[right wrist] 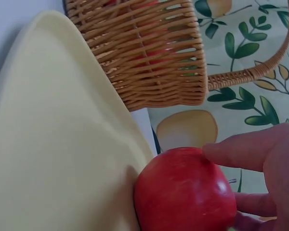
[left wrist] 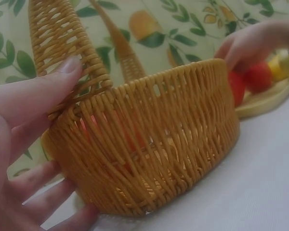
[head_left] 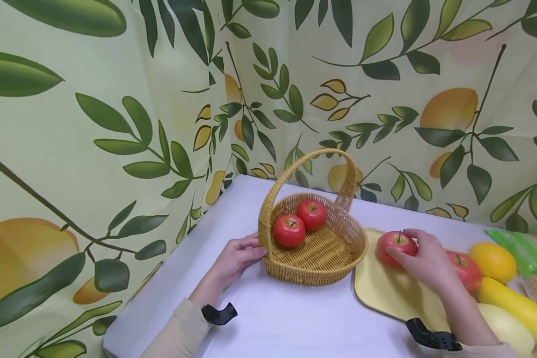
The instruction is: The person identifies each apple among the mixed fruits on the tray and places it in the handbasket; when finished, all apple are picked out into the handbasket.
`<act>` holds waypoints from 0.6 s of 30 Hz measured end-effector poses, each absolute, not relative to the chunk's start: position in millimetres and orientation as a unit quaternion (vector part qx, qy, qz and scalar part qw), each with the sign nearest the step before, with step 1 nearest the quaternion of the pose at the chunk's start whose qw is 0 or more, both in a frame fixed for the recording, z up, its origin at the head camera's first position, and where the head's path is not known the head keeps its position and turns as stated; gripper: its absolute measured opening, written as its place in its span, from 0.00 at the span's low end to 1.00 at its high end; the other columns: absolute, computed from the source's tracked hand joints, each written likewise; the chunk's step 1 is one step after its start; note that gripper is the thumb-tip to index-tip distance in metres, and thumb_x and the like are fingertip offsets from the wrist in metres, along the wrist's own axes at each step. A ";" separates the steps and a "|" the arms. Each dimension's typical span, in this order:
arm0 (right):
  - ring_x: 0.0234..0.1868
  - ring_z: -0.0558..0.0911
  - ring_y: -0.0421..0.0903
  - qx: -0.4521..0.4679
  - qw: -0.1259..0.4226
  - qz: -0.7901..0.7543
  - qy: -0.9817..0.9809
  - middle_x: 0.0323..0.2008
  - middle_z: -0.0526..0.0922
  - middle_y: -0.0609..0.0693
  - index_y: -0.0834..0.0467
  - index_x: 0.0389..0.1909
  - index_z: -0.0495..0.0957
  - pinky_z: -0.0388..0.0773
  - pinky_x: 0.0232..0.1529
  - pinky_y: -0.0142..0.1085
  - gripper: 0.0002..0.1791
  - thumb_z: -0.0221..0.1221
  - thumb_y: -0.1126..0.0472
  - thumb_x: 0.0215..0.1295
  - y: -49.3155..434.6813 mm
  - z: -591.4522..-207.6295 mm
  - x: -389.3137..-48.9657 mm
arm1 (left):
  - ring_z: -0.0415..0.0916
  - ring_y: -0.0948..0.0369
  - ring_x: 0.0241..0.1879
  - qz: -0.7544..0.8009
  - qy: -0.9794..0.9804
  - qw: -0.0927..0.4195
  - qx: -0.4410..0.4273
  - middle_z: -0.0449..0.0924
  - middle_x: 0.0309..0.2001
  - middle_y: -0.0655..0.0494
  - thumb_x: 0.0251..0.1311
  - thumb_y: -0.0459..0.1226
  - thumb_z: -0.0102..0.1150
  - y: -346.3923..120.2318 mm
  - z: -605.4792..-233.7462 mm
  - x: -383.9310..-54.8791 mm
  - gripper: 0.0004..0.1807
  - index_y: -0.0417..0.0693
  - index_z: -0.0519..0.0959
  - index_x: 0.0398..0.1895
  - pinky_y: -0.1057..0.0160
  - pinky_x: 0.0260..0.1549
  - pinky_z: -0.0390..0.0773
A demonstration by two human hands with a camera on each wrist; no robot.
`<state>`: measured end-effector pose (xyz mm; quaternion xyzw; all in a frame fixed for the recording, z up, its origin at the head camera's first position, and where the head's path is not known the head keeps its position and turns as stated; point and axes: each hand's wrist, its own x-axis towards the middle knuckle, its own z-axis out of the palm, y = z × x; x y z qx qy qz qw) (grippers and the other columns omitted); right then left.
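Your right grip [head_left: 431, 263] pinches a red apple [head_left: 387, 242] at the far edge of the yellow tray [head_left: 380, 293]; your left grip [head_left: 237, 256] holds the wicker basket [head_left: 311, 276] by the foot of its handle. Two apples [head_left: 289, 230] sit inside it, on the white tabletop [head_left: 286, 318]. Right of your right hand, another apple [head_left: 467, 272] lies beside an orange [head_left: 492, 261].

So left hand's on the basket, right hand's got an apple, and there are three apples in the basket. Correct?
Not three: the head view shows two apples in the basket. The rest holds: left hand on the basket, right hand holding another apple.
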<state>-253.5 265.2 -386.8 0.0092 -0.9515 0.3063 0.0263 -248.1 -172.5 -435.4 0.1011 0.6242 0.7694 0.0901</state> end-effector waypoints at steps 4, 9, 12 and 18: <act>0.60 0.62 0.77 -0.009 0.024 0.315 -0.949 0.62 0.62 0.79 0.74 0.71 0.59 0.77 0.51 0.68 0.49 0.68 0.43 0.65 261.9 -388.7 -253.1 | 0.58 0.48 0.75 0.769 0.625 0.088 0.100 0.66 0.73 0.44 0.60 0.31 0.69 -172.5 -434.9 -246.6 0.11 0.39 0.88 0.46 0.56 0.61 0.76; 0.63 0.61 0.77 -0.026 0.000 0.340 -0.940 0.67 0.59 0.78 0.70 0.75 0.56 0.76 0.52 0.69 0.52 0.65 0.38 0.66 262.6 -385.7 -252.2 | 0.59 0.47 0.74 0.770 0.624 0.087 0.103 0.66 0.73 0.44 0.60 0.32 0.69 -172.4 -433.7 -247.4 0.12 0.38 0.88 0.46 0.56 0.61 0.77; 0.64 0.61 0.77 -0.028 -0.018 0.360 -0.932 0.69 0.58 0.77 0.66 0.77 0.54 0.76 0.51 0.69 0.54 0.64 0.35 0.65 262.1 -386.0 -252.2 | 0.59 0.47 0.74 0.770 0.624 0.086 0.098 0.66 0.73 0.44 0.60 0.32 0.70 -172.5 -433.6 -247.8 0.12 0.39 0.88 0.46 0.56 0.61 0.77; 0.65 0.61 0.75 -0.028 -0.044 0.392 -0.918 0.71 0.58 0.74 0.61 0.80 0.51 0.76 0.51 0.69 0.55 0.62 0.32 0.65 262.2 -390.2 -251.0 | 0.59 0.47 0.74 0.771 0.623 0.090 0.094 0.65 0.74 0.43 0.61 0.32 0.69 -172.1 -435.4 -247.7 0.12 0.38 0.88 0.47 0.56 0.61 0.77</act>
